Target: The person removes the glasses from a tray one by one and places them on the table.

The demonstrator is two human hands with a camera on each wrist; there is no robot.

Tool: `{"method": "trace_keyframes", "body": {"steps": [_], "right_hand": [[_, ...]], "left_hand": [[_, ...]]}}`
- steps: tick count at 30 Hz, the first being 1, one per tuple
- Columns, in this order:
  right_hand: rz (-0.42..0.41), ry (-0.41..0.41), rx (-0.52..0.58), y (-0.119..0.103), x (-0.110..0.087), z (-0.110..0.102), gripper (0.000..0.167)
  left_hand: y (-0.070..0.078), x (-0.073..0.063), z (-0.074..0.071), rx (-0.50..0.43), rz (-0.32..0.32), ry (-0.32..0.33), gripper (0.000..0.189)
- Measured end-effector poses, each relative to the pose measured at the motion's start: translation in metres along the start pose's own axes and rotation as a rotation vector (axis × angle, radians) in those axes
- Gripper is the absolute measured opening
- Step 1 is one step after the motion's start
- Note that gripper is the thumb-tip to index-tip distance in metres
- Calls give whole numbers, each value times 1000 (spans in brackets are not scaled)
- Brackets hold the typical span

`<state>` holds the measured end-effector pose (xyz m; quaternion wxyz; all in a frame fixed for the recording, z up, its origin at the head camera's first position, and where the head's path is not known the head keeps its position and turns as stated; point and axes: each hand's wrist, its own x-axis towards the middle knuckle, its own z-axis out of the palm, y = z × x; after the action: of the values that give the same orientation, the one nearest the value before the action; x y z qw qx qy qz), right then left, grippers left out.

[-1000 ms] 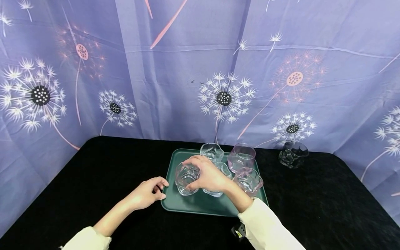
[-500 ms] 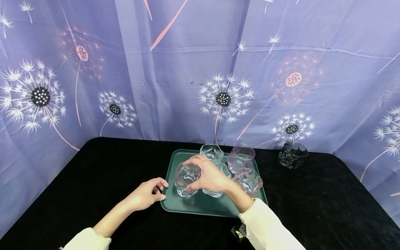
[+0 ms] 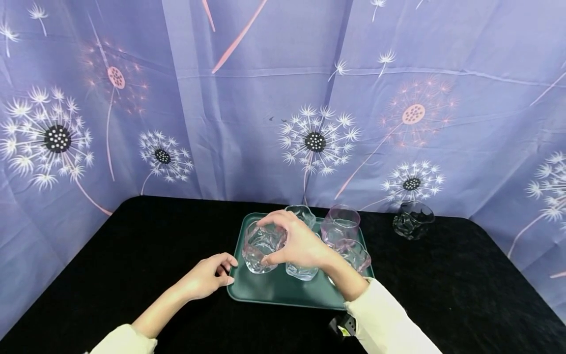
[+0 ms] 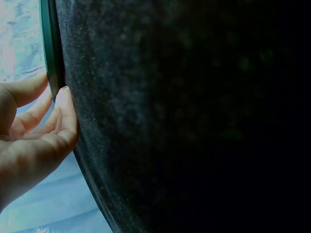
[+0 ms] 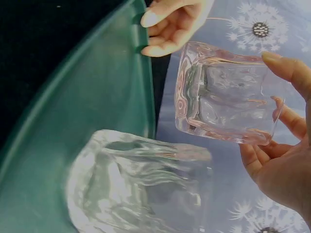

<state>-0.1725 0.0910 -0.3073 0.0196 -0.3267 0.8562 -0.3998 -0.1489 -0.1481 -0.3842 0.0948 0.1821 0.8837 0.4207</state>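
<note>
My right hand (image 3: 300, 242) grips a clear glass tumbler (image 3: 258, 250) by its sides, thumb in front and fingers behind. In the right wrist view this tumbler (image 5: 228, 99) has a thick wavy base and a faint pink tint, and is raised off the green tray (image 3: 283, 291). Another wavy glass (image 5: 141, 187) stands on the tray beside it, partly behind my right hand in the head view. At the tray's left edge, my left hand (image 3: 208, 275) touches the rim with its fingertips and thumb, fingers loosely bent.
A clear glass (image 3: 305, 215) stands at the tray's back. A pinkish glass (image 3: 340, 227) is at back right, with a wavy pinkish glass (image 3: 355, 256) in front, partly behind my right forearm. Off the tray, another glass (image 3: 413, 221) stands on the black-covered table (image 3: 442, 290).
My right hand has raised the tumbler from the tray, slightly upward and to the left. My left hand stays at the tray's edge.
</note>
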Motion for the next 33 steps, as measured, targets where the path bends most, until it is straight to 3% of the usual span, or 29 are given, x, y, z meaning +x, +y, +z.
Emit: {"method": "trace_keyframes", "body": {"steps": [12, 24, 33], "right_hand": [[-91, 39, 2, -5, -12, -30, 62], [-72, 83, -62, -1, -39, -71, 67], [-29, 123, -158, 18, -62, -100, 64]], "left_hand": [[0, -1, 0, 4, 23, -2, 24], [1, -1, 0, -3, 10, -5, 24], [-1, -1, 1, 0, 5, 4, 25]]}}
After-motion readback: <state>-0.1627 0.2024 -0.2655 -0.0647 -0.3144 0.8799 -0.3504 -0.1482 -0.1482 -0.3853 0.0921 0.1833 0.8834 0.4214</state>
